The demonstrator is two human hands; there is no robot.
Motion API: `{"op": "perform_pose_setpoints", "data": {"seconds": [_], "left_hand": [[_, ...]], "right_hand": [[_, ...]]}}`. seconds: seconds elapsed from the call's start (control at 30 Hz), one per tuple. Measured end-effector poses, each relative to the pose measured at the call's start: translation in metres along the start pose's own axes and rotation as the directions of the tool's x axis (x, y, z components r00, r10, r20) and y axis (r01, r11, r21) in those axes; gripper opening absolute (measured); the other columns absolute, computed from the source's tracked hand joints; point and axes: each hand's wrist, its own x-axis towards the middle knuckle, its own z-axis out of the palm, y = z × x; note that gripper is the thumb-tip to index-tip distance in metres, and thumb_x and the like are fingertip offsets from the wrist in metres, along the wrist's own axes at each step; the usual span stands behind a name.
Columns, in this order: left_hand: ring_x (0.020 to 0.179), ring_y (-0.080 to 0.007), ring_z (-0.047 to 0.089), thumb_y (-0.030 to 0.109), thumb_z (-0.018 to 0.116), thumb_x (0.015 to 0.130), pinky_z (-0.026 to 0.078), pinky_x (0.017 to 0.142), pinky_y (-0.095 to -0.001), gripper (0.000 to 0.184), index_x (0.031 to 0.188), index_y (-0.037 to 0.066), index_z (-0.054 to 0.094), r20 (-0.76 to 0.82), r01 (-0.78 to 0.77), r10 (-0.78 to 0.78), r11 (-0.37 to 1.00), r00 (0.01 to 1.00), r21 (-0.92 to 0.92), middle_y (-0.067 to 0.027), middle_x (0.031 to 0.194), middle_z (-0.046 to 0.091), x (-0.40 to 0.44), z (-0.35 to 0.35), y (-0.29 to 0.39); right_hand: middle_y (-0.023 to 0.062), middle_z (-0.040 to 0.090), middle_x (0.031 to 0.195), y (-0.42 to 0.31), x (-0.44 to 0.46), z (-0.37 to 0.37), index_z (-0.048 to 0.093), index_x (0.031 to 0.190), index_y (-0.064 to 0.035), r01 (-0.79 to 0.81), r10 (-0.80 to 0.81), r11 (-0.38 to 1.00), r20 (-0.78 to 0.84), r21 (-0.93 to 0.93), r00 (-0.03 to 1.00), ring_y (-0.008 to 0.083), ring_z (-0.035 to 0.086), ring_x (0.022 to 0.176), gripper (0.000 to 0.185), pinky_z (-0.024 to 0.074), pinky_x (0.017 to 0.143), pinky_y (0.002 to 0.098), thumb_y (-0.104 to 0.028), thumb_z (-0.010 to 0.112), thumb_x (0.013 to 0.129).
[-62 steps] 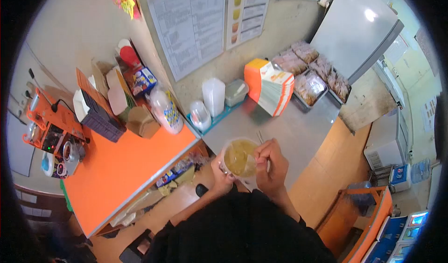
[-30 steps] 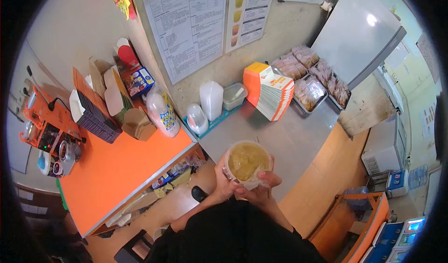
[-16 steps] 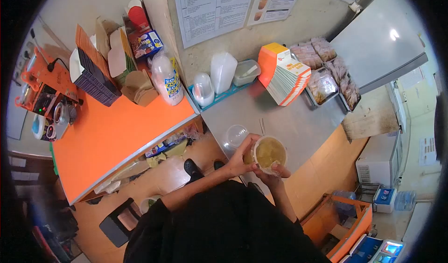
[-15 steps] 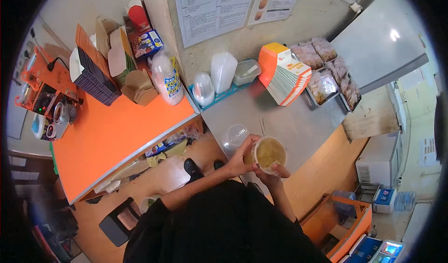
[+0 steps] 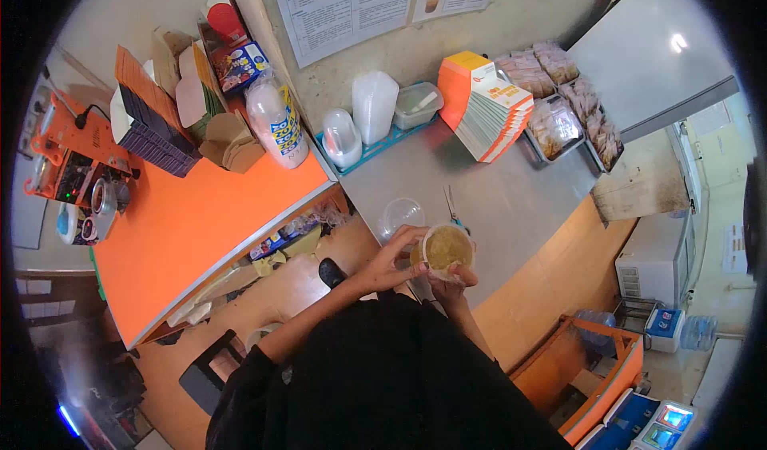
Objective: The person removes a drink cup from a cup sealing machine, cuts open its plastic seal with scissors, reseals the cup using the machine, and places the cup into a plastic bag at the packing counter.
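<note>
A clear round plastic tub with yellowish-brown contents is held over the near edge of the steel table, its open top facing me. My left hand wraps around the tub's left side, thumb along the lower edge. Below the tub, my right hand grips its near side, with fingertips at the rim; part of this hand is hidden. A clear round lid lies on the table just beyond my left hand. Scissors lie behind the tub, their handles partly covered by it.
The steel table bears a stack of orange-and-white cartons, trays of packed food and a teal tray with plastic containers. To the left, an orange counter carries folded boxes and bagged cups.
Both hands have brought the tub slightly left and nearer my body. The crumpled clear film seen by my right fingers is no longer distinct. More of the scissors now shows.
</note>
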Motion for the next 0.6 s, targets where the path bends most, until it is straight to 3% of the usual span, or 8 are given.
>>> {"op": "perform_pose_setpoints", "data": {"seconds": [0.07,0.17,0.23,0.27,0.33,0.47,0.53,0.6], "left_hand": [[0.127,-0.0257,0.039,0.032,0.067,0.087,0.033,0.106,-0.0387,0.068,0.140,0.003,0.036,-0.023,0.022,-0.022,0.999,0.999,-0.041,-0.0121,0.128,0.041,0.000,-0.002,0.003],[0.124,-0.0261,0.040,0.031,0.074,0.080,0.040,0.101,-0.0411,0.072,0.138,0.008,0.039,-0.113,-0.063,0.079,0.988,0.990,0.142,-0.0120,0.129,0.041,-0.004,-0.019,0.005],[0.123,-0.0309,0.040,0.028,0.080,0.067,0.037,0.103,-0.0426,0.087,0.139,0.008,0.036,-0.229,-0.019,0.152,0.868,0.962,0.496,-0.0149,0.131,0.040,-0.008,-0.034,0.002],[0.123,-0.0309,0.040,0.028,0.080,0.067,0.037,0.103,-0.0426,0.087,0.139,0.008,0.036,-0.228,-0.018,0.151,0.867,0.962,0.497,-0.0149,0.131,0.040,-0.009,-0.041,-0.006],[0.127,-0.0381,0.036,0.023,0.084,0.057,0.033,0.106,-0.0455,0.101,0.141,0.007,0.030,-0.251,0.055,0.190,0.685,0.949,0.726,-0.0182,0.137,0.037,-0.005,-0.055,-0.031],[0.129,-0.0400,0.034,0.022,0.087,0.051,0.032,0.108,-0.0459,0.111,0.143,0.006,0.025,-0.229,0.045,0.172,0.701,0.958,0.712,-0.0199,0.140,0.036,0.019,-0.057,-0.075],[0.127,-0.0377,0.040,0.020,0.086,0.051,0.035,0.107,-0.0434,0.104,0.139,0.007,0.032,-0.233,0.011,0.136,0.844,0.963,0.536,-0.0189,0.140,0.038,0.032,-0.050,-0.082],[0.123,-0.0363,0.045,0.019,0.086,0.052,0.038,0.104,-0.0419,0.098,0.135,0.007,0.036,-0.227,0.042,0.092,0.852,0.970,0.522,-0.0175,0.136,0.042,0.038,-0.048,-0.082]], "right_hand": [[0.0140,0.054,0.113,-0.005,0.007,0.003,0.031,0.109,-0.0255,0.010,-0.010,1.000,0.004,0.001,1.000,0.0352,0.061,0.093,0.067,0.0544,0.073,0.0437,-0.022,0.085,0.070],[0.0155,0.054,0.113,-0.004,0.007,0.001,0.031,0.114,-0.0244,0.021,-0.022,0.997,-0.017,-0.078,1.000,0.0340,0.061,0.094,0.070,0.0538,0.075,0.0436,-0.023,0.085,0.070],[0.0174,0.055,0.113,0.003,-0.005,-0.007,0.035,0.115,-0.0219,-0.088,0.095,0.990,0.053,-0.110,0.994,0.0355,0.060,0.096,0.068,0.0532,0.077,0.0452,-0.026,0.085,0.069],[0.0181,0.055,0.113,0.008,-0.009,-0.010,0.037,0.116,-0.0211,-0.124,0.134,0.985,0.075,-0.123,0.988,0.0360,0.060,0.097,0.067,0.0530,0.078,0.0458,-0.027,0.085,0.069],[0.0192,0.056,0.113,0.019,-0.015,-0.015,0.042,0.112,-0.0188,-0.143,0.150,0.986,0.086,-0.081,0.985,0.0399,0.059,0.098,0.063,0.0501,0.082,0.0508,-0.028,0.086,0.067],[0.0208,0.057,0.112,0.043,-0.025,-0.019,0.047,0.105,-0.0162,-0.026,0.028,0.998,0.044,-0.053,0.999,0.0447,0.057,0.101,0.060,0.0448,0.086,0.0569,-0.029,0.087,0.063],[0.0213,0.056,0.114,0.043,-0.016,-0.025,0.046,0.108,-0.0184,-0.013,0.041,0.987,0.175,-0.159,0.984,0.0456,0.055,0.105,0.061,0.0422,0.087,0.0582,-0.030,0.085,0.063],[0.0217,0.055,0.116,0.046,-0.009,-0.027,0.047,0.105,-0.0182,0.000,0.037,0.984,0.209,-0.177,0.977,0.0454,0.054,0.106,0.057,0.0430,0.085,0.0568,-0.032,0.084,0.064]]}}
